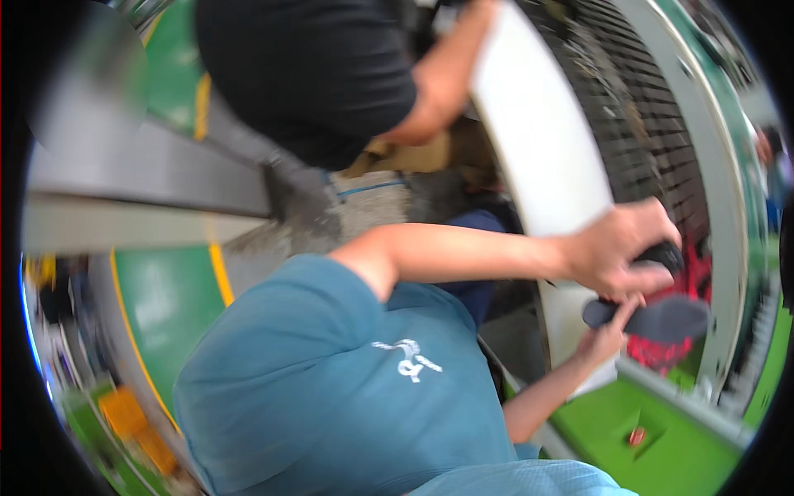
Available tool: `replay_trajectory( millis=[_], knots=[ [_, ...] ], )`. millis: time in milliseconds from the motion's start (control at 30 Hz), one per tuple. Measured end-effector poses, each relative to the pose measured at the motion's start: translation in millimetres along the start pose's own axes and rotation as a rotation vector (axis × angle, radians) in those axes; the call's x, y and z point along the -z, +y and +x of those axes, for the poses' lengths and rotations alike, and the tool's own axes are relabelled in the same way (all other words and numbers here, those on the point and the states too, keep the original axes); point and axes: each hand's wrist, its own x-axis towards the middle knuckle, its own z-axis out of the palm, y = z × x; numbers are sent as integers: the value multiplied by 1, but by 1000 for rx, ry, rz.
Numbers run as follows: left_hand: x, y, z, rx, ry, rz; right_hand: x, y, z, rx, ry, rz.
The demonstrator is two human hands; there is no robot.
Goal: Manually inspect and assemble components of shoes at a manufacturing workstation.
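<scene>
My left hand (624,248) reaches across from the upper side, its fingers curled round a black object (662,258) whose shape is mostly hidden. Just below it, my right hand (608,337) holds a dark grey, sole-shaped piece (666,320) near its narrow end, with a finger stretched along it. The broader end sticks out to the right. Both hands nearly meet at the narrow end; whether the left fingers touch the grey piece I cannot tell. Motion blurs the picture.
A co-worker in a black shirt (306,74) stands close at the top, one arm over the white board (538,124). Dark slatted racking (645,107) runs along the right. Bright pink material (657,355) lies beneath the grey piece, beside a green surface (678,430) with a small red item (636,436).
</scene>
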Motion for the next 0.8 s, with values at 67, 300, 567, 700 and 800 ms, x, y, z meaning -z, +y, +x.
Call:
replay_trajectory(
  millis=[67, 300, 567, 700, 800],
  knots=[
    [6, 7, 2, 80, -71, 44, 1, -4, -6, 2, -135, 229],
    [12, 15, 17, 263, -288, -105, -16, -27, -43, 111, -75, 100],
    [2, 11, 21, 307, -302, -262, -32, -46, -59, 350, -215, 46],
    [5, 8, 26, 326, -393, -299, -40, -53, -71, 326, -276, 114],
    [3, 8, 27, 357, -434, -317, -42, -60, -74, 321, -318, 80]
  ],
)
